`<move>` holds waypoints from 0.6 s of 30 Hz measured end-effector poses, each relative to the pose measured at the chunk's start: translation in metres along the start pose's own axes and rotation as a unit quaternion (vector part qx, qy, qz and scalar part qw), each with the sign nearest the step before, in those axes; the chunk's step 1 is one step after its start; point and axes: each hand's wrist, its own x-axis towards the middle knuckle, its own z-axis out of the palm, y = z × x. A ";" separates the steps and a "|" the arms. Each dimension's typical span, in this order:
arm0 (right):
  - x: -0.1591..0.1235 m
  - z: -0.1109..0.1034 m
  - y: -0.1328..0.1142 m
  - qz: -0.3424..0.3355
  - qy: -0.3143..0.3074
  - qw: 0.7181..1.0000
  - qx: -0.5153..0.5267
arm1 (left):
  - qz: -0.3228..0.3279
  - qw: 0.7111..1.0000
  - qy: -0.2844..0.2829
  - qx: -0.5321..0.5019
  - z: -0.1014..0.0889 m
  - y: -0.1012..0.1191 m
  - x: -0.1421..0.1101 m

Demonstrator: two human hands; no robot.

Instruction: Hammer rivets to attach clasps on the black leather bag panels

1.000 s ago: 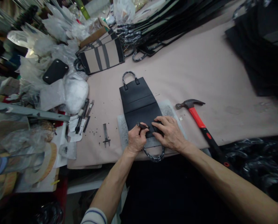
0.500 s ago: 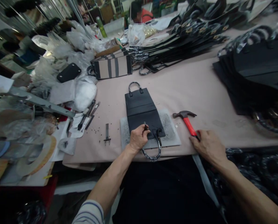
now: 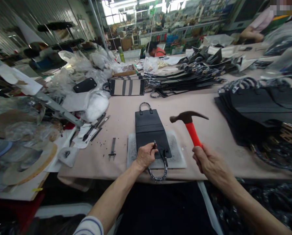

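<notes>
My left hand [image 3: 145,157] pinches a short dark metal punch [image 3: 154,143], held roughly upright over the near part of a black leather bag panel [image 3: 149,130]. Fingers hide the punch's lower end. The panel has a loop handle at each end, the near one wrapped in plastic, and lies partly on a grey board [image 3: 178,153]. To the right, my right hand [image 3: 206,161] is closed around the red handle of a claw hammer [image 3: 193,132]. The hammer is raised, its dark head pointing left toward the panel.
Left of the board lies a metal gauge-like tool [image 3: 113,150]. Several slim tools [image 3: 94,129] rest farther left. Stacked black bag panels [image 3: 256,107] stand at right. A striped bag piece [image 3: 127,87] and plastic bags [image 3: 99,104] lie behind. Another person [image 3: 158,51] is in the background.
The right hand has lifted the hammer from the table and now grips its handle. My left hand keeps the punch at the same part of the panel. The camera view has tilted upward.
</notes>
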 end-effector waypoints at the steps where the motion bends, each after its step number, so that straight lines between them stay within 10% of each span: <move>1: -0.004 -0.001 -0.006 -0.089 0.020 0.993 -0.075 | 0.004 1.000 0.001 -0.001 0.000 -0.001 0.000; 8: -0.011 -0.011 -0.034 -0.334 -0.026 0.877 -0.344 | 0.020 1.000 0.006 -0.001 0.002 -0.006 -0.003; 13: -0.014 -0.010 -0.051 -0.394 0.142 0.871 -0.258 | 0.022 1.000 0.004 -0.002 0.003 -0.007 -0.002; 18: -0.015 -0.003 -0.035 -0.372 -0.037 0.862 -0.344 | 0.033 0.999 -0.013 0.027 0.004 -0.006 0.000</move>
